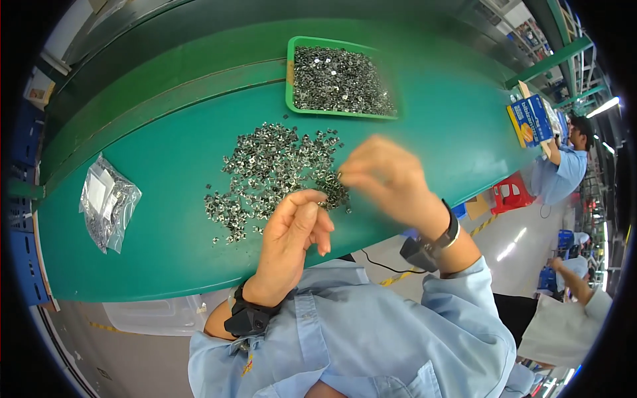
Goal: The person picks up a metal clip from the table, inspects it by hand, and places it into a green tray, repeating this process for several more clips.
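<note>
A loose pile of small shiny metal pieces [265,162] is spread over the green tabletop in front of me. My left hand [292,232] hovers at the pile's near edge, fingers curled and thumb against the index finger; anything inside them is hidden. To its right, my right hand [388,176] is smeared by motion, its thumb and index finger pinched at the pile's right side. A tiny dark metal piece [340,175] shows at those fingertips. Beyond the pile, a green tray [290,99] is filled with many similar metal pieces.
A clear plastic bag [109,202] with small parts and a white label lies at the left of the green table [166,265]. On the far right are a blue and yellow box [531,119], a red stool [511,192] and a person in blue [564,172].
</note>
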The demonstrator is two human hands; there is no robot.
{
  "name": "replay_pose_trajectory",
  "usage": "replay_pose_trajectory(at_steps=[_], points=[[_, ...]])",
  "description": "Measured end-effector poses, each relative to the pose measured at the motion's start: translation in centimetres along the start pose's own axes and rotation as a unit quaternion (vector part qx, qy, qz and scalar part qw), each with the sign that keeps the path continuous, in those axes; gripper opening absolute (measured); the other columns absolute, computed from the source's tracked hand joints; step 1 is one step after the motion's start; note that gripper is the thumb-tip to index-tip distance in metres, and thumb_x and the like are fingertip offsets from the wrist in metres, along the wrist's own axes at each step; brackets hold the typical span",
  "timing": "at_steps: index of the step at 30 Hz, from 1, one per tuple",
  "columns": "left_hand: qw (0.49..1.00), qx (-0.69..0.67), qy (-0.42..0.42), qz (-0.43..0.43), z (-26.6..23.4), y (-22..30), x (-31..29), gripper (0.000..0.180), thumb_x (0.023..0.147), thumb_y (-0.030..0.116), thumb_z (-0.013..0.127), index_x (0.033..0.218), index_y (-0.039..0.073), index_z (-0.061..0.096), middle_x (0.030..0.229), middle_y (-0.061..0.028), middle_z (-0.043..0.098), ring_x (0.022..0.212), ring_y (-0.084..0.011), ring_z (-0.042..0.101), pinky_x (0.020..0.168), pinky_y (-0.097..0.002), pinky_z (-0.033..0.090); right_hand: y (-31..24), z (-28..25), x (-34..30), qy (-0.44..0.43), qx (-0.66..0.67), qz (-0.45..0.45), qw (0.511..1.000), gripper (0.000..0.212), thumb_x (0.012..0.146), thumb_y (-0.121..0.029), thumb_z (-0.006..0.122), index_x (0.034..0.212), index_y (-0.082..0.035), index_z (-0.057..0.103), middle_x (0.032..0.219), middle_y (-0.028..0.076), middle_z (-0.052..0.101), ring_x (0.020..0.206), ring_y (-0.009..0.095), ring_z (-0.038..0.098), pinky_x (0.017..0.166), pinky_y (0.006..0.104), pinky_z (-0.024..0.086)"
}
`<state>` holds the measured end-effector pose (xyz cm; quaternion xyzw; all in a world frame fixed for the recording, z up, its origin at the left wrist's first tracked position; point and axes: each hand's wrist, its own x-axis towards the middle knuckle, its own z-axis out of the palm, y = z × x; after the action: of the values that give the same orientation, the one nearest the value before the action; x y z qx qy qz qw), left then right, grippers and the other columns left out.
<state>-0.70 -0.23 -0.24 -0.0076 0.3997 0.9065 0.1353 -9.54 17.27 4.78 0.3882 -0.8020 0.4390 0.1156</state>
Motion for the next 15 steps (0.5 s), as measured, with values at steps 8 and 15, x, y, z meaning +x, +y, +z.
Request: replay_pose_trajectory(at_steps=[8, 15], points=[[0.999, 0.031, 0.005, 0.007, -0.1, -0.1, -0.5, 0.02, 0.096, 0.018, 0.044, 0.108, 0.003, 0.051, 0.08, -0.0081, 0.058, 0.06, -0.0123, 0.054, 0.052, -0.023, 0.044, -1.7, 1.5, -2.4, -0.052, -0.005, -0.015, 0.999, 0.017, 0.07, -0.001, 0.07, 0.085, -0.003, 0.061, 0.081, 0.01, 0.06, 0.073, 0.025, 0.059, 0.062, 0.0327, 0.049], [0.999, 0.029, 0.021, -0.023, 0.4, -0.1, -1.2, 0.017, 0.092, 0.012, 0.052, 0.104, 0.0, 0.054, 0.08, -0.0075, 0.06, 0.061, -0.0112, 0.054, 0.055, -0.0236, 0.045, -2.5, 1.5, -3.5, -0.045, -0.003, -0.012, 0.999, 0.017, 0.071, -0.001, 0.07, 0.085, -0.003, 0.062, 0.081, 0.009, 0.059, 0.073, 0.024, 0.059, 0.061, 0.032, 0.048]])
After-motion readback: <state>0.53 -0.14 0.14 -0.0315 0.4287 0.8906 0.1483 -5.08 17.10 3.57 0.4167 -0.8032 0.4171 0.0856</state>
